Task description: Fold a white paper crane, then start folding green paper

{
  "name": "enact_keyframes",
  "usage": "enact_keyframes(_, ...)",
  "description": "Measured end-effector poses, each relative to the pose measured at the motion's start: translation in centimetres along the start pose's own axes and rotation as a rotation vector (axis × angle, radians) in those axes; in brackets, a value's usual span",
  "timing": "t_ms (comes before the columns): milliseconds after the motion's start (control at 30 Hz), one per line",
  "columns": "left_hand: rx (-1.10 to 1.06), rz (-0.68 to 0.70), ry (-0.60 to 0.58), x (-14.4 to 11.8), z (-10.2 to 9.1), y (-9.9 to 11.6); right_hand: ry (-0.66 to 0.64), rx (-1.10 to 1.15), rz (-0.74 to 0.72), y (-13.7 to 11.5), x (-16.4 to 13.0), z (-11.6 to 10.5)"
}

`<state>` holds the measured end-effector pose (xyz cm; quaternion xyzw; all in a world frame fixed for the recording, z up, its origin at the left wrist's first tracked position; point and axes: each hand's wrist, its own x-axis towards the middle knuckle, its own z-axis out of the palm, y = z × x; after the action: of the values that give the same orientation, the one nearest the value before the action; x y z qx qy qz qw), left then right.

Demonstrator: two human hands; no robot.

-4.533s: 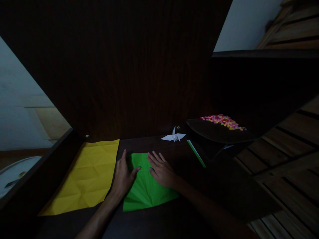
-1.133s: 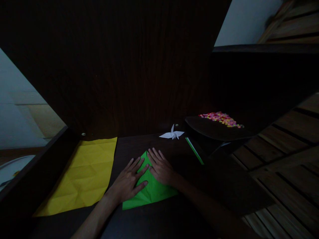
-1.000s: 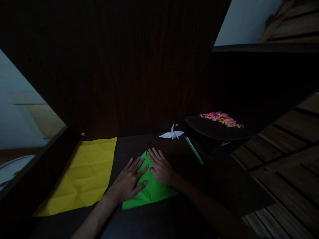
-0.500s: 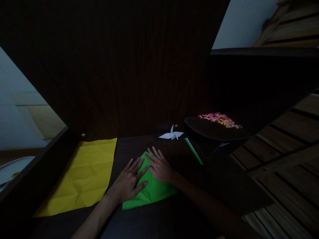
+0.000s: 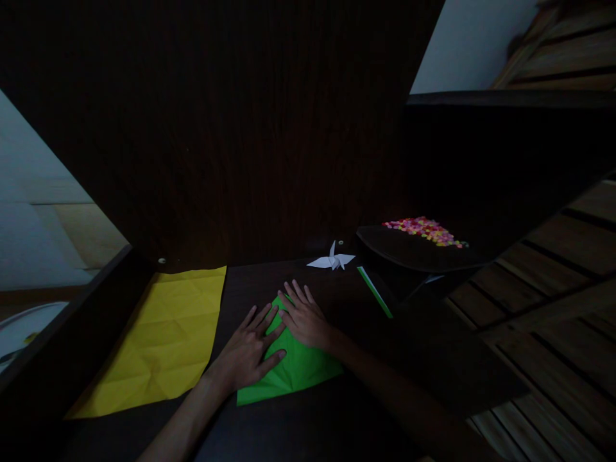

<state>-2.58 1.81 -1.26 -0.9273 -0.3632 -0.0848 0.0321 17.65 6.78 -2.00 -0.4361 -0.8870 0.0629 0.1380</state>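
Both hands lie flat with spread fingers on the green paper, gripping nothing. Left hand presses its left part, and right hand presses the pointed top, the fingertips of both almost meeting. This folded sheet rests on the dark desk directly under the palms. Beside the left hand, further left, lies a creased yellow sheet. Beyond the right hand stands a small white paper crane, and to its right a thin green strip.

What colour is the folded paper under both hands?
Green, seen in the head view, pressed flat by the left hand and right hand.
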Motion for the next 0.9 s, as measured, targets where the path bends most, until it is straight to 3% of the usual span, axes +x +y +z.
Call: enact_keyframes(900,-0.064,-0.017,-0.01,0.18,-0.19,-0.04,-0.019,0.06,0.006,0.8,0.04,0.31)
